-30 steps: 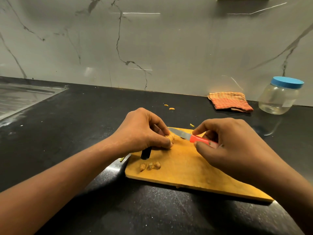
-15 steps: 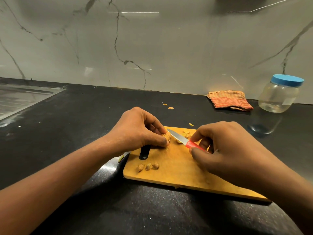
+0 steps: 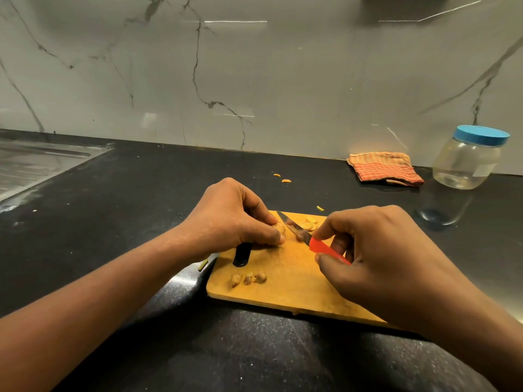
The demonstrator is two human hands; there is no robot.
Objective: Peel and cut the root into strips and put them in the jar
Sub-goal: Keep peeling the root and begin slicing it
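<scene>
Head camera, looking down at a black counter [image 3: 127, 222]. Your left hand [image 3: 235, 219] curls over the root [image 3: 280, 228], thumb and fingertips pinching it down on the wooden cutting board [image 3: 283, 290]. Only the root's pale end shows past your thumb.

Just right of it, the knife [image 3: 294, 229] now angles up and away, tip pointing left and edge against that exposed end. A second ago the blade lay flatter across the board. Right of the blade sits a small heap of yellow slices [image 3: 310, 223] that was not in sight a second ago, so cutting looks well under way. These pieces look like rounds rather than strips, so more cutting likely remains.

Your right hand [image 3: 382, 256] grips the knife's red handle, forefinger and thumb pinching it close to the blade.

Near the board's front left edge lie three brown scraps [image 3: 249, 278], beside a dark slot in the wood.

Across the surface, from the left: a steel sink drainer [image 3: 34, 162] at the far edge, two orange flecks [image 3: 283, 179] on the counter beyond your left hand, then a folded striped cloth [image 3: 383, 168] against the wall. At far right, well apart from the board, stands the clear jar [image 3: 468, 165], its blue lid [image 3: 481, 135] on, with no strips visible in it. Behind everything rises a grey marble wall [image 3: 283, 80] with dark veins.
</scene>
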